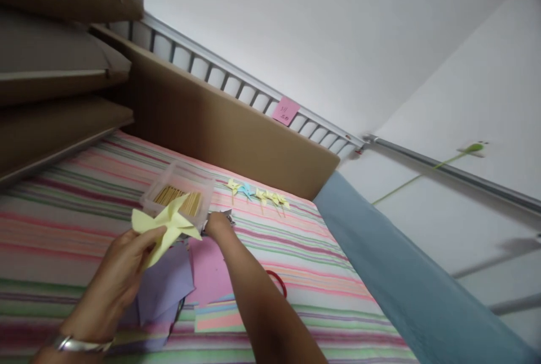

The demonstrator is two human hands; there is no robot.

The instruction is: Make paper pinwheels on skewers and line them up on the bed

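A pale yellow paper pinwheel is pinched between the thumb and fingers of my left hand. Just behind it stands a clear plastic box holding short wooden sticks. My right hand reaches down beside the box's right corner, at a small silvery item that I cannot make out. The fingers of that hand are hidden from view. Purple paper and pink paper lie beneath and between my arms, with multicoloured paper strips in front.
Several small yellow and blue pinwheels on sticks lie in a row past my right hand. A red scissor-like handle shows beside my right forearm. A brown board borders the striped cloth at the back; stacked brown cushioned panels rise on the left.
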